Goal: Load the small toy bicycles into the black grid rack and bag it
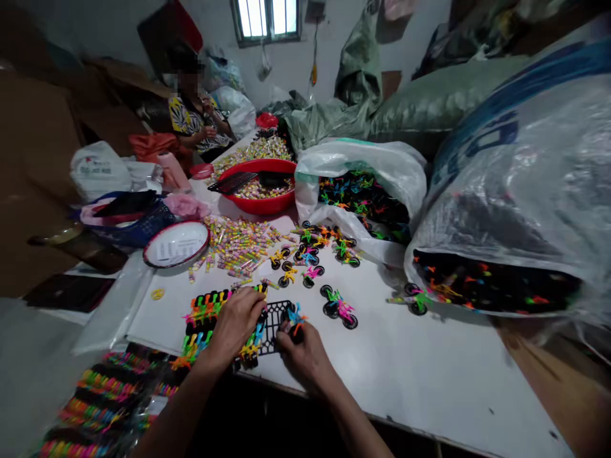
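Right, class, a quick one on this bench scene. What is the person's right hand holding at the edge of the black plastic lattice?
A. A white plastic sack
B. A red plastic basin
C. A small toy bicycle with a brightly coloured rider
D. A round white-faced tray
C: the right hand grips a small toy bicycle, with its blue and orange rider showing above the fingers, beside the black plastic lattice.

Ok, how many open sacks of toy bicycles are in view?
2: a white sack beside the red basin, a clear sack at far right. More may be hidden.
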Demonstrator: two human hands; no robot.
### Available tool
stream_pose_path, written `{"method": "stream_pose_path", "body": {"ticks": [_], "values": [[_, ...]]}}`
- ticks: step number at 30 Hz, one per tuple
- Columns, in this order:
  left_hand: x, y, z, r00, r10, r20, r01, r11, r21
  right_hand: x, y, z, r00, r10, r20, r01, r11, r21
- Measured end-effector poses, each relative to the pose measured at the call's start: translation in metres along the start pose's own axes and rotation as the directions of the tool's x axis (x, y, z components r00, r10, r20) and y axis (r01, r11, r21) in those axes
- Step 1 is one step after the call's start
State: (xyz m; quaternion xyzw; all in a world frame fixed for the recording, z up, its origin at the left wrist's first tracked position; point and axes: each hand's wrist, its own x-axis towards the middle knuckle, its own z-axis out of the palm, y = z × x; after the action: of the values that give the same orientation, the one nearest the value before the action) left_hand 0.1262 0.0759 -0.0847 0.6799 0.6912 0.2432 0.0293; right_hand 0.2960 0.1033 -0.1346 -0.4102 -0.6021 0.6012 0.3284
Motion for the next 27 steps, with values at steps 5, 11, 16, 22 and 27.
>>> {"method": "stream_pose_path", "body": {"ticks": [5, 11, 16, 22, 27], "values": [[-0.016, 0.004, -0.015, 0.985, 0.139, -0.105, -0.139, 0.990, 0.010, -0.011, 0.020, 0.030, 0.996, -0.070, -0.060, 0.064, 0.992, -0.108], [-0.067, 0.015, -0.017, 0.968, 0.250, 0.011, -0.250, 0.968, 0.029, -0.021, 0.038, 0.032, 0.924, -0.378, 0.050, 0.363, 0.832, -0.420], [-0.074, 0.019, -0.004, 0.963, 0.271, -0.010, -0.270, 0.962, 0.052, -0.024, 0.034, 0.031, 0.931, -0.309, 0.196, 0.361, 0.696, -0.620], [-0.079, 0.003, 0.008, 0.913, 0.402, -0.067, -0.370, 0.887, 0.275, -0.016, 0.015, 0.026, 0.912, -0.168, 0.375, 0.387, 0.652, -0.652], [-0.084, -0.009, 0.011, 0.828, 0.557, -0.066, -0.516, 0.802, 0.300, 0.041, -0.022, -0.066, 0.964, -0.086, 0.250, 0.245, 0.647, -0.722]]}}
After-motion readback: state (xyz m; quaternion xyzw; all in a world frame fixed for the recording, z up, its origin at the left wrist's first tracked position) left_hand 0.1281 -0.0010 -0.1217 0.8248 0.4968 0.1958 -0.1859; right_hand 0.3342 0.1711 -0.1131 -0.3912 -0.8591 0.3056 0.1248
